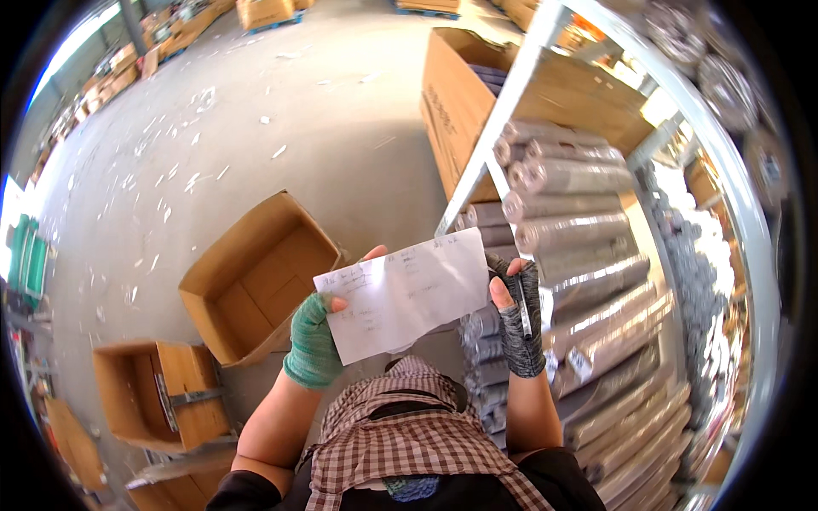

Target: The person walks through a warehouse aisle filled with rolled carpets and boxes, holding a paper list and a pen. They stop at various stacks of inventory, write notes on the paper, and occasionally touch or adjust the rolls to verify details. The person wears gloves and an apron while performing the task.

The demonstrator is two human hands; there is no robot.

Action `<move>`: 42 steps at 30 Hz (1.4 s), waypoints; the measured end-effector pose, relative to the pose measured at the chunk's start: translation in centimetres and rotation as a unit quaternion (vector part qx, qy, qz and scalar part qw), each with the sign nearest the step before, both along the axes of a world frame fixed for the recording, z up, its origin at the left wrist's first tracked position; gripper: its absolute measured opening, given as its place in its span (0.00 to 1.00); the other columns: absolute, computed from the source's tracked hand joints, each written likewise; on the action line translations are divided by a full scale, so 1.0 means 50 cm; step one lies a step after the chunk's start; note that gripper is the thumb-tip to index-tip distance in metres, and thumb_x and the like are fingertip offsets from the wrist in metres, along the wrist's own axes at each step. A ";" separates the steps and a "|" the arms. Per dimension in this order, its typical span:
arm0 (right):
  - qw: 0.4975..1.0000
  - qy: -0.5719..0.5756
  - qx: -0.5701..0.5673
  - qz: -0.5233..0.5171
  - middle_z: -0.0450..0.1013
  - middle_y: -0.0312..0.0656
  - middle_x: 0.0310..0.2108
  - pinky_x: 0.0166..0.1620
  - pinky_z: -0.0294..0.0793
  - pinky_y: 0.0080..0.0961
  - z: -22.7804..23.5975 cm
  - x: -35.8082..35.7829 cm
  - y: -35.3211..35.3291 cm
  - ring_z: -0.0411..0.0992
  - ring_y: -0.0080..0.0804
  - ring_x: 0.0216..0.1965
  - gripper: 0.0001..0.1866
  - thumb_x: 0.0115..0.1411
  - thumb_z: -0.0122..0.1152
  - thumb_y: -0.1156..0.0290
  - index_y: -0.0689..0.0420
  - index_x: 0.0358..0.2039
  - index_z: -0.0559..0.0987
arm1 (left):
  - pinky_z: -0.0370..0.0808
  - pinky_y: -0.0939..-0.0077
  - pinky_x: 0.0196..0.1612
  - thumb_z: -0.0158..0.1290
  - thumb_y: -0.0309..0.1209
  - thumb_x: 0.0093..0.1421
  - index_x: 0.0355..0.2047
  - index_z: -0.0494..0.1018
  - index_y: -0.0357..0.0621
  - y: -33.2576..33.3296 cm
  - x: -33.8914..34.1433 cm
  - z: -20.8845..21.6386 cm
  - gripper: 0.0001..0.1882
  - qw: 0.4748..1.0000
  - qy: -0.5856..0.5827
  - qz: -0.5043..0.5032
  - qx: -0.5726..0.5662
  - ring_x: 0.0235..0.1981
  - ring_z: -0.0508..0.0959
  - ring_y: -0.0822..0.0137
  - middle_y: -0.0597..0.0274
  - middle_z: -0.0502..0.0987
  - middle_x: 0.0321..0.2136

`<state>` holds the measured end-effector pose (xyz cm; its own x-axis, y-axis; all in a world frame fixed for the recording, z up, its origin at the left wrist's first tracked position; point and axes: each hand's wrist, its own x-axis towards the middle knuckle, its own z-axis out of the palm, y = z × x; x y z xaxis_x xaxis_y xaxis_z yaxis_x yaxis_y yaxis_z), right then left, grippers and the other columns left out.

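Observation:
A white sheet of paper (409, 289) with handwriting is stretched out in front of my body. Its left edge is pinched by my left hand (315, 341), in a green fingerless glove, thumb on top and fingers behind. At the paper's right edge is my right hand (520, 319), in a dark grey fingerless glove, its fingers partly hidden behind the sheet. A pen (524, 311), dark with a clear part, lies along that same hand, held against the palm. Below the paper shows my brown checked apron (409, 426).
An open empty cardboard box (256, 272) stands left of the paper, with a smaller box (145, 396) nearer me. To the right, a metal rack (511, 94) holds stacked plastic-wrapped rolls (571, 204). A tall carton (456, 111) stands beyond it. Paper scraps litter the floor (281, 111).

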<state>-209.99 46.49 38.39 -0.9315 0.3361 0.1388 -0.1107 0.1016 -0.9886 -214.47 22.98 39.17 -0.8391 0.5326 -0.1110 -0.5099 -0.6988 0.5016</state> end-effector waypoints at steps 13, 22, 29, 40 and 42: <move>0.990 0.026 0.026 0.135 0.54 0.31 0.34 0.49 0.51 0.16 -0.086 -0.449 0.054 0.53 0.22 0.39 0.16 0.53 0.62 0.76 0.53 0.35 0.63 | 0.66 0.66 0.56 0.51 0.36 0.43 0.60 0.55 0.35 0.008 -0.342 -0.048 0.42 0.992 -0.010 0.112 -0.055 0.52 0.70 0.56 0.51 0.67 0.54; 0.987 0.047 0.079 0.134 0.54 0.32 0.32 0.43 0.55 0.14 -0.092 -0.854 0.026 0.52 0.22 0.34 0.16 0.53 0.62 0.76 0.54 0.34 0.62 | 0.68 0.68 0.52 0.55 0.33 0.50 0.54 0.63 0.34 -0.034 -0.636 -0.134 0.30 0.973 -0.030 0.172 -0.151 0.48 0.72 0.66 0.57 0.72 0.47; 0.980 0.069 0.105 0.152 0.54 0.33 0.34 0.46 0.55 0.17 -0.049 -1.223 -0.022 0.53 0.23 0.37 0.16 0.53 0.62 0.75 0.54 0.34 0.62 | 0.73 0.77 0.38 0.57 0.35 0.56 0.46 0.68 0.37 -0.055 -0.978 -0.103 0.21 0.949 -0.025 0.183 -0.256 0.34 0.75 0.72 0.62 0.75 0.34; 0.981 0.084 0.037 0.173 0.55 0.31 0.33 0.41 0.58 0.17 -0.060 -1.787 -0.151 0.55 0.21 0.35 0.17 0.52 0.62 0.77 0.51 0.33 0.61 | 0.68 0.84 0.18 0.56 0.32 0.57 0.32 0.71 0.36 -0.161 -1.539 -0.057 0.11 0.887 -0.016 0.286 -0.362 0.17 0.71 0.78 0.64 0.72 0.21; 0.967 0.055 -0.108 0.225 0.56 0.31 0.32 0.40 0.58 0.15 -0.052 -1.913 -0.203 0.56 0.20 0.34 0.17 0.51 0.60 0.79 0.50 0.32 0.61 | 0.67 0.84 0.15 0.57 0.30 0.56 0.31 0.71 0.35 -0.195 -1.636 -0.050 0.10 0.866 -0.019 0.328 -0.376 0.15 0.70 0.77 0.63 0.72 0.21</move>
